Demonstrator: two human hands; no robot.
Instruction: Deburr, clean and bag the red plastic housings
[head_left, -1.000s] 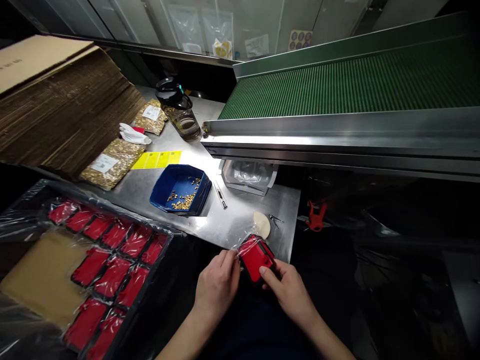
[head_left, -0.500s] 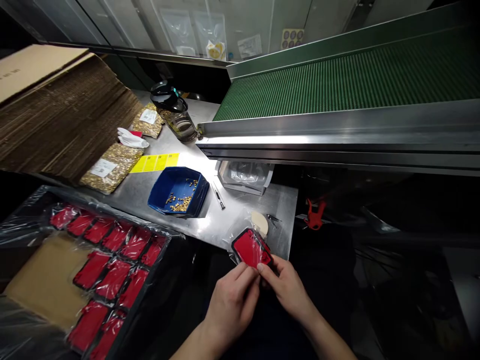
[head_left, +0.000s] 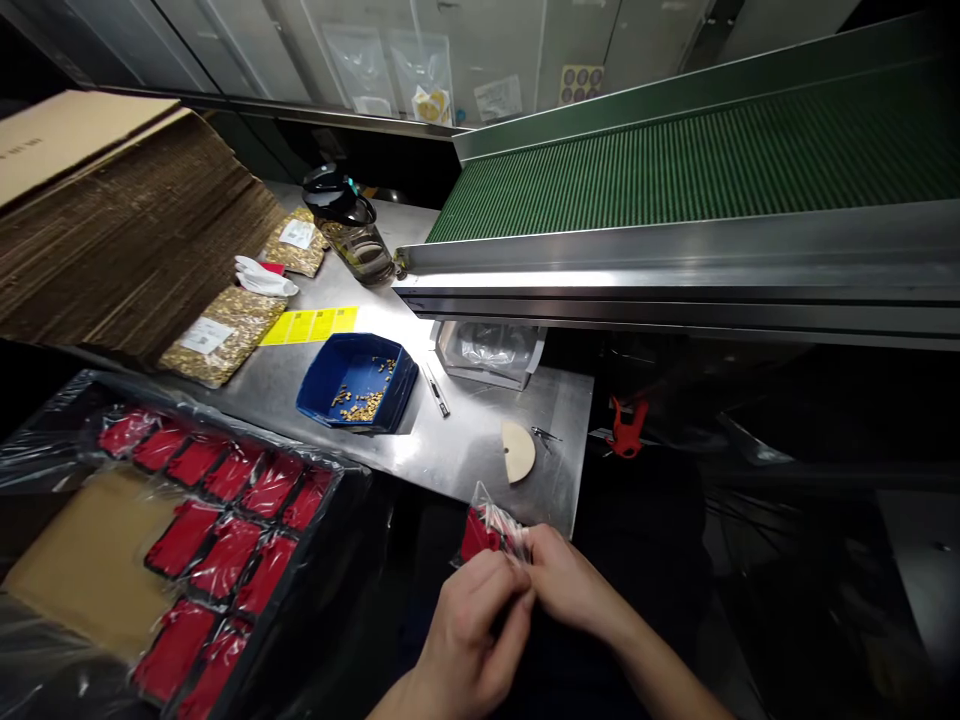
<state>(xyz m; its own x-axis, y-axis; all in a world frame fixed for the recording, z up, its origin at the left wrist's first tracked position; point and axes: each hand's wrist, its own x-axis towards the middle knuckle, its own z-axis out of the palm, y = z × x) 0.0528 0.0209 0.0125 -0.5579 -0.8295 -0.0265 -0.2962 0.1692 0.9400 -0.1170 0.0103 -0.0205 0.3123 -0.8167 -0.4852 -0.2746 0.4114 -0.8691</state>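
Steel counter (head_left: 465, 455) fills frame centre. At lower centre, left hand (head_left: 469, 640) and right hand (head_left: 566, 590) pinch the bagged red part (head_left: 484, 530): likely light, slippery film; grasp the rigid body.

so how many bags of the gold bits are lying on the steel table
2: one bag of gold bits lies at the near edge of the cardboard stack, the other bag farther back beside the dark jar. The stack may hide more.
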